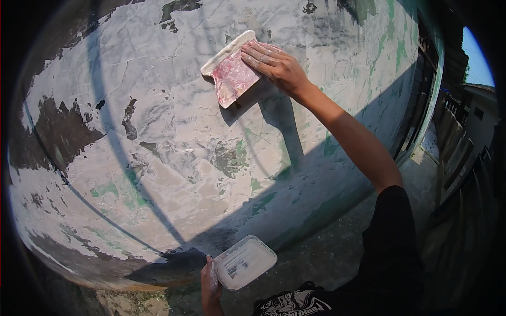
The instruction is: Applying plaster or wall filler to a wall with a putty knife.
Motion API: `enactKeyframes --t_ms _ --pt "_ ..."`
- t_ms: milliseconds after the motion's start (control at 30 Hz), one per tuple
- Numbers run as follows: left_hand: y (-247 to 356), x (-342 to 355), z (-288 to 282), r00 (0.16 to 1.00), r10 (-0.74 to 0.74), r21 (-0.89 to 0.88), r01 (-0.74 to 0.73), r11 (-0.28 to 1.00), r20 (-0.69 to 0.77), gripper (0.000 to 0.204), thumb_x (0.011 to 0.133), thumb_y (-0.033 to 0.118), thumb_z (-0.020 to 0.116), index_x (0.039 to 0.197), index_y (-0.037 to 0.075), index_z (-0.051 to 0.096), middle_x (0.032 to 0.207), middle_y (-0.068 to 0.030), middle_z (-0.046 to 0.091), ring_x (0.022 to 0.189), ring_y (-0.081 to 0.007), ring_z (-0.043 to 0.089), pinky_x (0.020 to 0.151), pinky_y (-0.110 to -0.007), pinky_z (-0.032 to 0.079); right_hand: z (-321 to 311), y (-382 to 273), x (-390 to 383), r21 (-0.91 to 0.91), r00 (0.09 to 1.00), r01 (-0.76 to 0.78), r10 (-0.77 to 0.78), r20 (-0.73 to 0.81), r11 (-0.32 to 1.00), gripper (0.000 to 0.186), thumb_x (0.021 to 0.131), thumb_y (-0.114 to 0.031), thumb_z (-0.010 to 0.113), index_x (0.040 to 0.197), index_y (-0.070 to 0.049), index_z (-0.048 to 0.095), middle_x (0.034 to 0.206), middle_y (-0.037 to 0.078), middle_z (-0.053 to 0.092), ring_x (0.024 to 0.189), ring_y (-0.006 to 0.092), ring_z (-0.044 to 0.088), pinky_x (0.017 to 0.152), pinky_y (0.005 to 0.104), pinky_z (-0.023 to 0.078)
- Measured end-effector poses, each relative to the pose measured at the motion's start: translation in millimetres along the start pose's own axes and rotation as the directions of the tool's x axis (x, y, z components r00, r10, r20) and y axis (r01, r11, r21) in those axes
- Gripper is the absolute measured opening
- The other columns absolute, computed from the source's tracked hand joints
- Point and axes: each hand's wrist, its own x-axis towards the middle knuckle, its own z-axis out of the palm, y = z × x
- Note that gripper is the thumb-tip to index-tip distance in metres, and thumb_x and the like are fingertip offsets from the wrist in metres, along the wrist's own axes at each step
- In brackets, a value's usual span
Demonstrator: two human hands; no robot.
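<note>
My right hand [276, 66] is closed on a wide pink putty scraper [233, 79], its fingers stretched along the scraper's face. White paste lines the scraper's upper left edge, which lies at or very near the wall [184, 134]; exact contact cannot be told. White filler smears cover much of that wall, over patches of green paint and dark bare surface. Low in the view, my left hand [210, 282] grips a shallow white rectangular tray [258, 268] by its left side. Some whitish residue coats the tray's inside. Both hands carry white smudges.
A doorway or shutter with a pale green frame [433, 100] stands at the right end of the wall. Beyond a narrow paved passage [421, 171] are dark fence-like boards [458, 163] and a grey building [482, 113]. Shadow crosses the lower wall.
</note>
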Motion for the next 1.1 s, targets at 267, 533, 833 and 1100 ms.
enactKeyframes --t_ms 267,533,833,1100 --pt "1 -16 -10 1.0 0.01 0.008 -0.01 1.0 -0.017 0.062 0.1 0.047 0.038 0.115 -0.01 0.055 0.106 -0.0207 0.063 0.091 -0.0271 0.065 0.081 -0.039 0.054 1 -30 -57 -0.038 0.993 -0.087 0.09 0.076 0.996 0.039 0.084 -0.012 0.053 0.123 -0.009 0.061 0.129 0.005 0.059 0.121 0.0209 0.055 0.103 0.0357 0.044" --pt "-3 -12 -8 0.999 0.02 -0.005 -0.02 1.0 -0.038 0.056 0.101 0.043 0.039 0.109 -0.008 0.059 0.097 -0.0173 0.067 0.083 -0.0242 0.067 0.072 -0.037 0.057 -12 29 -22 -0.197 0.985 -0.137 0.112 -0.133 0.971 0.038 0.082 -0.008 0.055 0.12 -0.012 0.063 0.124 0.005 0.062 0.115 0.0217 0.059 0.098 0.0357 0.048" --pt "-3 -15 -1 0.999 0.02 -0.011 -0.021 1.0 -0.046 0.056 0.101 0.042 0.038 0.109 -0.009 0.059 0.098 -0.0178 0.066 0.085 -0.025 0.067 0.077 -0.036 0.056 -8 -11 -68 -0.106 0.961 -0.275 0.274 -0.022 0.956 0.04 0.081 -0.006 0.058 0.12 -0.009 0.062 0.125 0.007 0.061 0.119 0.0217 0.057 0.1 0.0361 0.047" --pt "-16 -14 -22 0.999 -0.021 0.002 0.021 1.0 -0.041 0.059 0.099 0.048 0.04 0.112 -0.008 0.056 0.102 -0.0189 0.064 0.089 -0.0283 0.065 0.073 -0.042 0.057 -20 42 -44 -0.406 0.936 -0.352 0.312 -0.163 0.843 0.041 0.082 -0.008 0.052 0.121 -0.013 0.063 0.127 0.003 0.06 0.115 0.0226 0.059 0.091 0.0325 0.052"
